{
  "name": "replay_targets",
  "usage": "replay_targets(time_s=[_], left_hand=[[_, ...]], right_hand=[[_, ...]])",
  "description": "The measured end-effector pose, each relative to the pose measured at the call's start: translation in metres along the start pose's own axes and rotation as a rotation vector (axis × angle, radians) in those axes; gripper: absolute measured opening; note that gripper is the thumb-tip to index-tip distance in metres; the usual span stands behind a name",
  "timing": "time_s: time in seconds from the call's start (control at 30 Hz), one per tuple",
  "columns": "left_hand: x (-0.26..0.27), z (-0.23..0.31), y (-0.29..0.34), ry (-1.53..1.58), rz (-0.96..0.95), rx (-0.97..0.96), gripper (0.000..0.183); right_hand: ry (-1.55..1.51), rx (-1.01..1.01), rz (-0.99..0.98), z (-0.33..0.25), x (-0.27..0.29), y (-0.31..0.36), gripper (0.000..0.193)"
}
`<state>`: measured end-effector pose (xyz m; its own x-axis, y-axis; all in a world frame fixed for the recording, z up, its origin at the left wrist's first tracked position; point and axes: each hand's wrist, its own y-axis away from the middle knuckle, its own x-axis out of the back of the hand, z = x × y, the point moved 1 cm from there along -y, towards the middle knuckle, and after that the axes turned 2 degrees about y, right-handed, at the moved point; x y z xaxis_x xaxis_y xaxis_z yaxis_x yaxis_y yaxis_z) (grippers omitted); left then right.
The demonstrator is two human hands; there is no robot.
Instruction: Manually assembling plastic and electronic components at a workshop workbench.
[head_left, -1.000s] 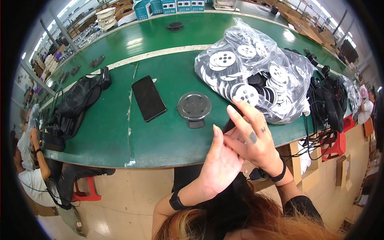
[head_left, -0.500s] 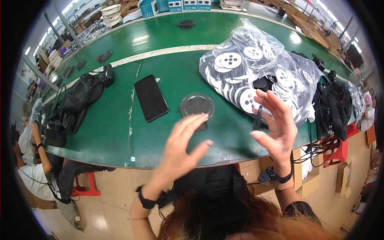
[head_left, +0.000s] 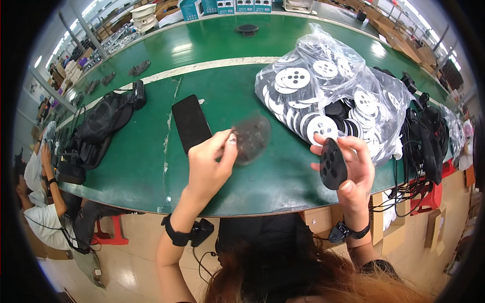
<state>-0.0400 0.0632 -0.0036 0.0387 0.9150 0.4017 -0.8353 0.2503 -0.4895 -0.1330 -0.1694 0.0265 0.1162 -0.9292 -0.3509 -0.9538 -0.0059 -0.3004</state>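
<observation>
My left hand [head_left: 209,161] pinches a smoky see-through round plate [head_left: 255,141] at its left edge. The plate is raised off the table, tilted and smeared by motion. To the right, my right hand [head_left: 359,171] holds a thin black disc with several holes [head_left: 333,166] between thumb and fingers, its face turned toward my left hand. Just behind that hand lies an open clear plastic bag [head_left: 348,76], full of white discs with black holes and some black ones. A black smartphone-like slab [head_left: 189,121] rests flat beyond my left hand.
On the green table [head_left: 126,177], a black cap-like bundle with straps [head_left: 103,121] lies left. Black cables and pouches [head_left: 422,136] crowd the right edge. A round black part [head_left: 247,29] sits at the back. Another person [head_left: 43,212] works at the left.
My left hand has taken hold of the round plate and lifted it from the table. My right hand has turned its black disc from edge-on to show its face.
</observation>
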Motion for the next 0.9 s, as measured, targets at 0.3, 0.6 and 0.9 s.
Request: replay_targets(time_s=[0.3, 0.6, 0.9], left_hand=[[-0.006, 0.042, 0.029, 1.139, 0.093, 0.635, 0.036], [-0.014, 0.032, 0.049, 1.0, 0.044, 0.505, 0.029], [-0.023, 0.051, 0.071, 0.174, 0.151, -0.45, 0.035]], right_hand=[[0.515, 0.357, -0.139, 0.001, -0.013, 0.007, 0.067], [0.153, 0.299, -0.096, 0.003, -0.024, -0.003, 0.074], [-0.457, 0.154, 0.039, 0.015, -0.046, -0.01, 0.084]])
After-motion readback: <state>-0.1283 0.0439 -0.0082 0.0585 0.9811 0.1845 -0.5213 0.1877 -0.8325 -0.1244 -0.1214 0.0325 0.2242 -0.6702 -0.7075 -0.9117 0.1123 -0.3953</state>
